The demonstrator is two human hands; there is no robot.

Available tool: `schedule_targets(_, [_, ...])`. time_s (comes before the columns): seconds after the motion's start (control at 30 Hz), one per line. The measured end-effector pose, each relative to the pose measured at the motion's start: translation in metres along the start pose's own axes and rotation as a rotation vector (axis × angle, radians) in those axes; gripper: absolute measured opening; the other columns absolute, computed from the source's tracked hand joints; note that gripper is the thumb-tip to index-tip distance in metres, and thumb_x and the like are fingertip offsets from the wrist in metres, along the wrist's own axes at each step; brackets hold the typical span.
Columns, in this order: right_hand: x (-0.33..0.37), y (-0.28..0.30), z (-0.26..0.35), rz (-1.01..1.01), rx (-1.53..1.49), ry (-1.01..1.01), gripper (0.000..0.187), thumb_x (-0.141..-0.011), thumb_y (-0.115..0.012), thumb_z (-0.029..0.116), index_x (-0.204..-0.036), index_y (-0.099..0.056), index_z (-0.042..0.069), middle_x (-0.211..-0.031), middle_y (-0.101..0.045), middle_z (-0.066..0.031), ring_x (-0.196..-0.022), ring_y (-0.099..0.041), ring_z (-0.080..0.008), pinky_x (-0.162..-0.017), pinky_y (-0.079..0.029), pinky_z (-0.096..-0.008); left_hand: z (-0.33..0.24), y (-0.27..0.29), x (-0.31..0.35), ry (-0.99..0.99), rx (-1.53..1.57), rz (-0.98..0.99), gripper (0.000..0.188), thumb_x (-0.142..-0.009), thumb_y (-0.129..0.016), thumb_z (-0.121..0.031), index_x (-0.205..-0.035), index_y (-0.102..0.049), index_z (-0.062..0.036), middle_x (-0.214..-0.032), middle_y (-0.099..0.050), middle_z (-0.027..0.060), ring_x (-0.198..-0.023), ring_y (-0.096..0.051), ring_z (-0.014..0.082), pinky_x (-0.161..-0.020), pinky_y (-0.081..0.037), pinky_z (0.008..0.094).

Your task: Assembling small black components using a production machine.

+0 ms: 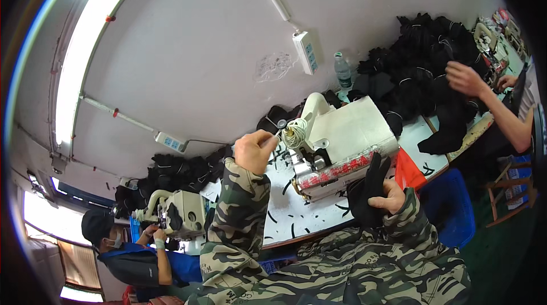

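A cream sewing machine (354, 124) stands on the white worktop before me, with a red-marked strip along its near side. A coiled pale cord (294, 134) hangs at its left end, below a small dark knob (281, 124). Beside this coil is my left hand (254, 152), raised, thumb and forefinger pinched together; whatever may be between them is too small to make out. To the right of the machine, my right hand (388, 197) grips a black glove (367, 191) whose fingers point up. Part of the glove is hidden by my thumb and fingers.
Black bundles tied with string (419, 71) are heaped along the wall, near a water bottle (342, 70). Short black scraps litter the worktop (285, 222). A blue bin (453, 208) stands at right. One co-worker (137, 253) sews at left; another's arm (501, 108) reaches in at right.
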State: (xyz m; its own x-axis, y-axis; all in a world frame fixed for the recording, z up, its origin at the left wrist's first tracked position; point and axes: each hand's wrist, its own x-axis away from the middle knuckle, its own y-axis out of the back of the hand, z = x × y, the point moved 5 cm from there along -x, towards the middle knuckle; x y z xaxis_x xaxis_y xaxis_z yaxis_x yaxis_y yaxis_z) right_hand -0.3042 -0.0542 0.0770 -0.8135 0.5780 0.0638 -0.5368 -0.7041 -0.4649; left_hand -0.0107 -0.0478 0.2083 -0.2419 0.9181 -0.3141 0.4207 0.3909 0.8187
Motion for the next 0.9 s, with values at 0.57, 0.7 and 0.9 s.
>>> schedule_targets(0.57, [0.021,0.033,-0.032,-0.076,-0.080,0.011,0.034,-0.075,-0.064,0.011,-0.103,-0.052,-0.004,-0.094,-0.059,-0.0070,-0.086,-0.056,-0.0151,-0.079,-0.044,-0.0280,0.029,-0.008,-0.044,0.185,0.268,-0.015,0.015,-0.076,-0.060,-0.013,-0.078,-0.064,0.0015,-0.061,-0.058,0.0023,-0.055,-0.049,0.0076,-0.051,-0.040,0.0227])
schedule_targets(0.7, [0.029,0.034,-0.032,-0.094,-0.088,-0.017,0.039,-0.074,-0.064,0.009,-0.108,-0.050,-0.005,-0.096,-0.058,-0.0076,-0.088,-0.055,-0.0162,-0.081,-0.043,-0.0287,-0.026,-0.016,-0.042,0.114,0.419,-0.139,0.012,-0.077,-0.056,-0.010,-0.076,-0.060,0.0016,-0.064,-0.058,0.0042,-0.061,-0.052,0.0087,-0.056,-0.041,0.0234])
schedule_targets(0.9, [0.026,-0.012,0.025,0.230,-0.041,-0.016,0.069,-0.073,-0.061,0.000,-0.131,-0.025,0.000,-0.105,-0.056,-0.0096,-0.096,-0.053,-0.0160,-0.089,-0.038,-0.0316,-0.108,-0.109,0.069,-0.511,0.022,0.381,0.011,-0.069,-0.060,-0.009,-0.079,-0.059,-0.0049,-0.068,-0.051,0.0093,-0.067,-0.051,0.0263,-0.057,-0.040,0.0333])
